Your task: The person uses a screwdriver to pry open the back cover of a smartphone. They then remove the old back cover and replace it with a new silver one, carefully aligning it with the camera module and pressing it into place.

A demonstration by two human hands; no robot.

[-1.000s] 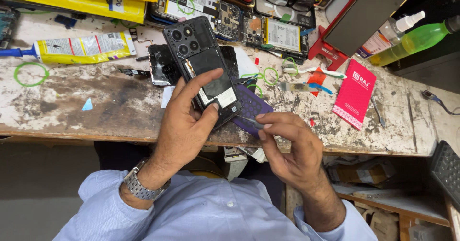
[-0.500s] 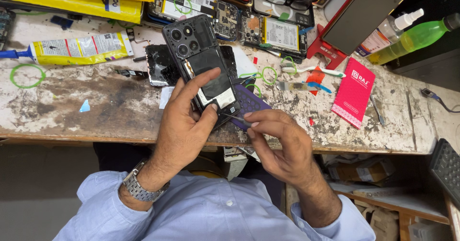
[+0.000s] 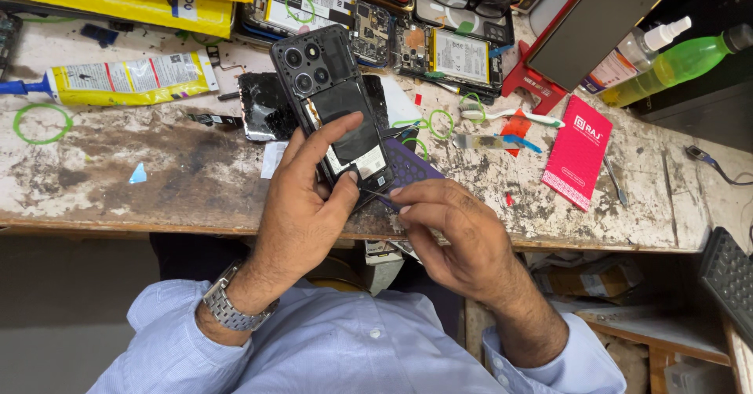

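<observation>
My left hand grips an opened black smartphone with its back cover off, camera cluster at the top and battery showing. The index finger lies across the battery and the thumb presses the lower edge. My right hand pinches thin metal tweezers whose tip touches the phone's bottom right corner. Under the phone lies a purple perforated mat on the worn workbench.
A yellow glue tube lies at the left, a cracked black glass piece beside the phone. Dismantled phones and boards line the back. A pink card, green bottle, spray bottle and toothbrush sit right.
My right hand moved left and closer to the phone, bringing the tweezers' tip to its bottom corner. My left hand and the phone stay almost still.
</observation>
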